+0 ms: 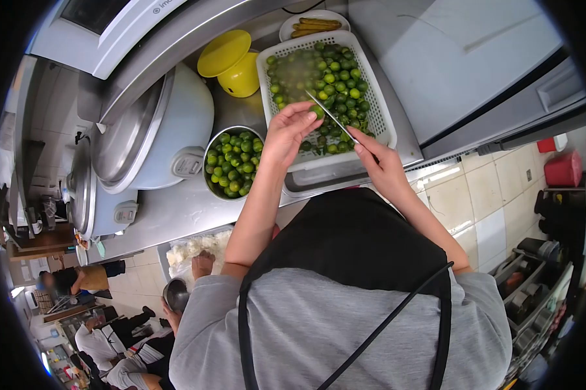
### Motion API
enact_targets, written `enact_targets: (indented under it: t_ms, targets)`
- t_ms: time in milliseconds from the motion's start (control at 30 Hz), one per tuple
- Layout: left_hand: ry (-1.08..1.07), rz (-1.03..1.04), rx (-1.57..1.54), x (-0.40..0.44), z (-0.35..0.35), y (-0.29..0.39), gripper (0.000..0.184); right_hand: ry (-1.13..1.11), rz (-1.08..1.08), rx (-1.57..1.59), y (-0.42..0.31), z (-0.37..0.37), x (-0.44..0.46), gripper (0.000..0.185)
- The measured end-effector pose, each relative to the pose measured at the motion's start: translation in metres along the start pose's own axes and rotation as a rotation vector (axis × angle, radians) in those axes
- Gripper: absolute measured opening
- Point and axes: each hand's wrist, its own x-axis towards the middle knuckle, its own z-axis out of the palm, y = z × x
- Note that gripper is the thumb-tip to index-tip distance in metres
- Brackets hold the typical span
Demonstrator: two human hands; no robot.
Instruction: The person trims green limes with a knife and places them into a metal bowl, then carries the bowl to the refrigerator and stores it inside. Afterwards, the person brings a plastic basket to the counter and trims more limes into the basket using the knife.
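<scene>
Between the fingertips of my left hand is a small green lime, held over the near side of a white plastic basket. My right hand grips a knife by its handle, the blade slanting up and left past the lime. Whether the blade touches the fruit I cannot tell. Many loose limes lie in the basket, with some leafy bits among them. Left of my left forearm stands a round metal bowl full of limes.
Large rice cookers stand to the left on the steel counter. A yellow container and a plate of brown sticks sit behind. Below, a hand reaches by a tub of white food. Other people are at lower left.
</scene>
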Motion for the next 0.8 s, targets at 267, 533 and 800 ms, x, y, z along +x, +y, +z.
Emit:
enact_targets:
  t_ms: [267, 533, 800]
  targets:
    - [0.164, 0.201, 0.126, 0.001, 0.011, 0.0, 0.019, -0.013, -0.02, -0.005, -0.003, 0.001, -0.01, 0.031]
    - [0.12, 0.155, 0.15, -0.003, 0.014, -0.006, 0.02, 0.037, -0.091, -0.088, -0.005, 0.007, 0.008, 0.029]
    - [0.138, 0.014, -0.289, -0.009, -0.027, 0.009, 0.018, -0.107, 0.005, -0.163, -0.008, 0.004, 0.005, 0.029]
